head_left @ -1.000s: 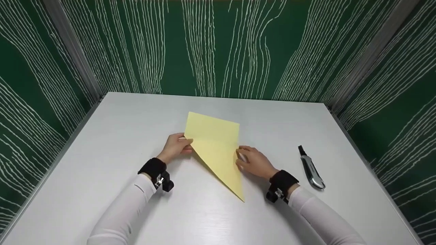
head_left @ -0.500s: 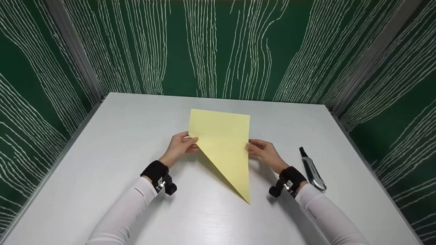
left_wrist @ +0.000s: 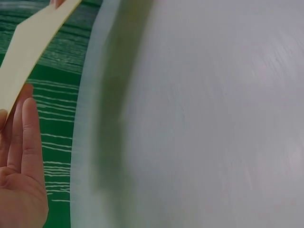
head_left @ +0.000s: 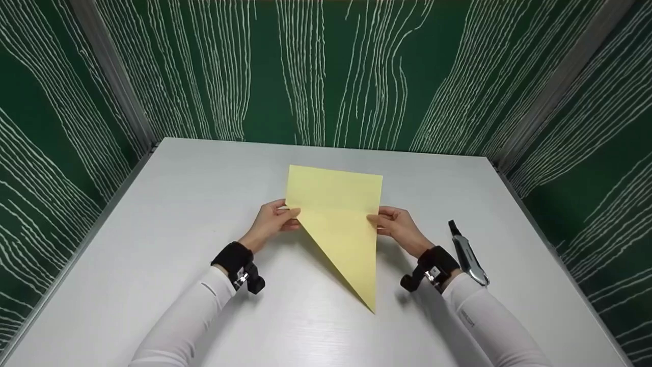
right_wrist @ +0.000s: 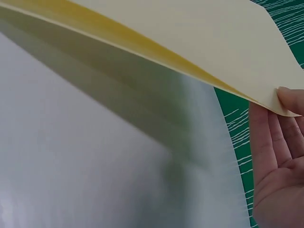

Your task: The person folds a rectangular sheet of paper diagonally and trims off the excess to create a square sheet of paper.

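Note:
A sheet of yellow paper point(head_left: 336, 214), folded on a diagonal, is held up above the white table between both hands. Its straight edge faces away, and its sharp point hangs toward the near side. My left hand point(head_left: 272, 221) pinches the left edge where the slanted fold begins, thumb on top and fingers beneath. On the opposite edge, my right hand point(head_left: 400, 228) pinches the paper the same way. The right wrist view shows two layers of the paper point(right_wrist: 204, 42) lying slightly apart, with the right thumb point(right_wrist: 289, 99) on the upper side.
A grey and black utility knife point(head_left: 468, 257) lies on the white table point(head_left: 178, 204), beside the right forearm. Green walls with white wavy lines point(head_left: 326, 71) and grey metal posts point(head_left: 109, 71) surround the table on the back and sides.
The paper has shifted right and turned to face me more squarely. My right hand has moved outward, its thumb now over the paper's right edge; the left hand has followed slightly right, keeping its pinch.

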Motion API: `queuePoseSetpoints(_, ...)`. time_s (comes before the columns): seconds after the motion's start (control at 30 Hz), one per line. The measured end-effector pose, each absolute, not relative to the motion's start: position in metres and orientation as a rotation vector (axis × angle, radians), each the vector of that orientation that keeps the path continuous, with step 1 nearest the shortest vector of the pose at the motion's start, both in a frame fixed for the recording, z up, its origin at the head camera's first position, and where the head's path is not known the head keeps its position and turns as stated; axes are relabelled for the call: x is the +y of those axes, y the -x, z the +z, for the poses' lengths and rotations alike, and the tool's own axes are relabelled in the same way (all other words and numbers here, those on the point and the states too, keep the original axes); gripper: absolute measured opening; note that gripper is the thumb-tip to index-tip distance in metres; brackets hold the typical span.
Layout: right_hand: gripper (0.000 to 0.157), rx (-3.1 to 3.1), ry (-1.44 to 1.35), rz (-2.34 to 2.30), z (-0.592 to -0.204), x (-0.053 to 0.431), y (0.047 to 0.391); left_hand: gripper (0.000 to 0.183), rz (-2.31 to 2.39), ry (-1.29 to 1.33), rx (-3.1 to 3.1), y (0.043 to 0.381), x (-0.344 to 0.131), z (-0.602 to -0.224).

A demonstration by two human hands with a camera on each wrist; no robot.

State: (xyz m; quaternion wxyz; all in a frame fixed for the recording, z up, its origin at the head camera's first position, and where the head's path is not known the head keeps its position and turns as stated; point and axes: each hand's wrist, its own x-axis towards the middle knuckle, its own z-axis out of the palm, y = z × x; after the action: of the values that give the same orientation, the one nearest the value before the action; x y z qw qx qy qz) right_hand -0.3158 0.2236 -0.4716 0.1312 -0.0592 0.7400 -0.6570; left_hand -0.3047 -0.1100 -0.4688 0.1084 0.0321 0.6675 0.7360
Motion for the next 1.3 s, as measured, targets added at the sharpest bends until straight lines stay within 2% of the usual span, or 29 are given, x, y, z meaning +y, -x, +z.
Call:
queuePoseSetpoints(0.27, 0.032, 2.102, 0.281, -1.866, -0.468, 0.233, 0.313, 0.029, 2.088, -0.13, 1.951, 0.304, -0.116, -0.469)
queuePoseSetpoints(0.47, 0.005, 2.101, 0.319, -1.835, -0.466, 0.238, 0.31, 0.017, 2.014, -0.213, 1.986, 0.304, -0.123, -0.466)
queuePoseSetpoints(0.63, 0.014, 2.066, 0.353, -1.816, -0.466, 0.242, 0.309, 0.017, 1.952, -0.284, 1.957, 0.305, -0.13, -0.466)
queuePoseSetpoints(0.83, 0.008, 2.035, 0.42, -1.781, -0.466, 0.247, 0.308, 0.031, 1.923, -0.364, 1.904, 0.307, -0.135, -0.469)
queuePoseSetpoints(1.13, 0.028, 2.017, 0.458, -1.748, -0.463, 0.248, 0.306, 0.025, 1.918, -0.386, 1.908, 0.304, -0.133, -0.465)
queuePoseSetpoints(1.3, 0.023, 2.034, 0.492, -1.702, -0.46, 0.25, 0.304, 0.029, 1.856, -0.412, 1.949, 0.301, -0.129, -0.462)
